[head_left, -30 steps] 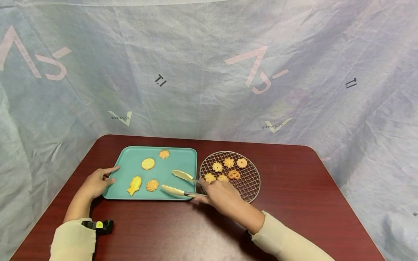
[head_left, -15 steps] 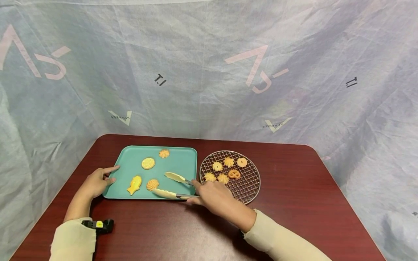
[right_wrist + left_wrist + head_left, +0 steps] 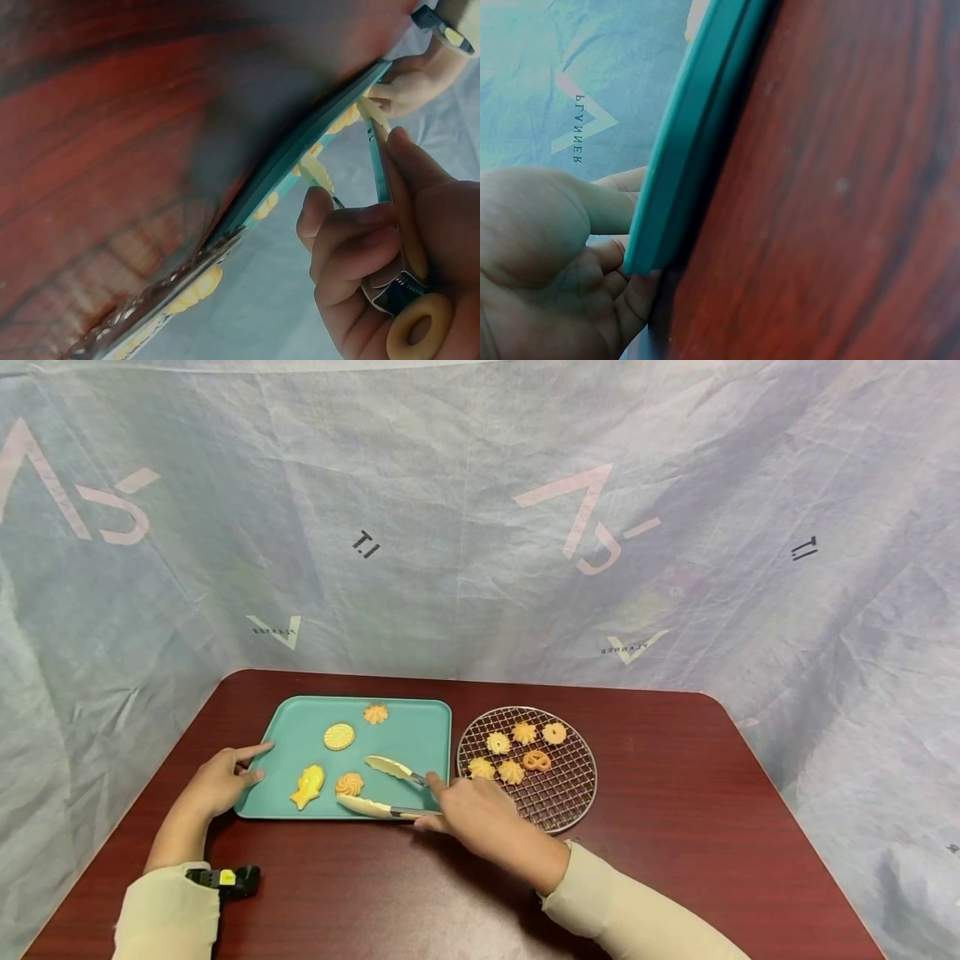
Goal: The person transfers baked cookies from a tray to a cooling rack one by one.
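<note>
My right hand (image 3: 476, 814) grips a pair of tongs (image 3: 405, 812) with cream tips and metal arms. The tong tips are spread over the teal tray (image 3: 412, 735). The nearer tip lies at the front edge of a swirl cookie (image 3: 349, 784); whether it touches is unclear. My left hand (image 3: 221, 781) holds the tray's left edge, its thumb over the rim and other fingers at the side. Also on the tray lie a yellow fish-shaped cookie (image 3: 307, 786), a round yellow cookie (image 3: 339, 737) and a flower-shaped cookie (image 3: 376, 713). In the right wrist view, fingers curl round the tongs (image 3: 405, 217).
Right of the tray stands a round wire rack (image 3: 570, 793) bearing several flower-shaped cookies and a pretzel (image 3: 536, 761). Both sit on a dark red wooden table (image 3: 660, 793). A grey printed cloth (image 3: 450, 568) hangs behind and at the sides.
My right hand has moved left with the tongs, bringing their spread tips further over the tray to the swirl cookie. The left hand has stayed at the tray's edge.
</note>
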The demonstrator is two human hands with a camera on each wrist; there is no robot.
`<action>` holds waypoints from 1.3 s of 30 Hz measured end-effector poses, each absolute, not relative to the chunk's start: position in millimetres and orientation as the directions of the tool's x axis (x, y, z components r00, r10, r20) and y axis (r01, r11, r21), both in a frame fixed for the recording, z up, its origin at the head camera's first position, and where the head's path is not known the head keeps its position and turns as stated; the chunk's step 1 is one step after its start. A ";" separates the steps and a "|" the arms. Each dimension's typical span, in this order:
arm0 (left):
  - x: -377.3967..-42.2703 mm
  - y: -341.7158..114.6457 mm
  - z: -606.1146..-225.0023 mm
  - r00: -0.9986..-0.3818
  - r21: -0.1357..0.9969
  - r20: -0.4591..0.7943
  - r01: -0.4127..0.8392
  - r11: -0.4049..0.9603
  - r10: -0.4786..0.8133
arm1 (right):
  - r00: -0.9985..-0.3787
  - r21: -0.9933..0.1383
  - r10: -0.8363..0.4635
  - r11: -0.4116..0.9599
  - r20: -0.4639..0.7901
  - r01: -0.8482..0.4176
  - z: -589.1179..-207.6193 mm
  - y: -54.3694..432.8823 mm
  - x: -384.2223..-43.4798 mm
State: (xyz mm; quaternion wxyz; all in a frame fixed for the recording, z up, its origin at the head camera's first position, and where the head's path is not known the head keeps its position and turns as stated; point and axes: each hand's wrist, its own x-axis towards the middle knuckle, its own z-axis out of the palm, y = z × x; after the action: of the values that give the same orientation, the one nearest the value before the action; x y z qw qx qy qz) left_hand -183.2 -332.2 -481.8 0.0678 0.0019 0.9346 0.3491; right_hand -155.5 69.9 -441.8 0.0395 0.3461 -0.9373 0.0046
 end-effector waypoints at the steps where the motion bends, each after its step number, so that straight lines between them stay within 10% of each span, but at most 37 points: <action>1: -183.4 -332.3 -481.8 -0.991 0.652 -0.126 -0.044 0.757 0.051 | -0.759 0.026 -0.646 0.762 0.079 -0.647 -442.7 68.4 -155.7; 39: -183.5 -331.3 -480.2 -0.993 0.646 -0.106 -0.035 0.762 0.044 | -0.755 0.079 -0.646 0.763 0.117 -0.641 -446.1 49.6 -150.1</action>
State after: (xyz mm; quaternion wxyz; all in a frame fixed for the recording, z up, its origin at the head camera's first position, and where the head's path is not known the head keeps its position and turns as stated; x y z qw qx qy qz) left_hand -183.5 -331.3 -480.2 0.0574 0.0026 0.9370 0.3446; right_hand -150.1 49.6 -446.1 0.0687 0.3435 -0.9365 -0.0167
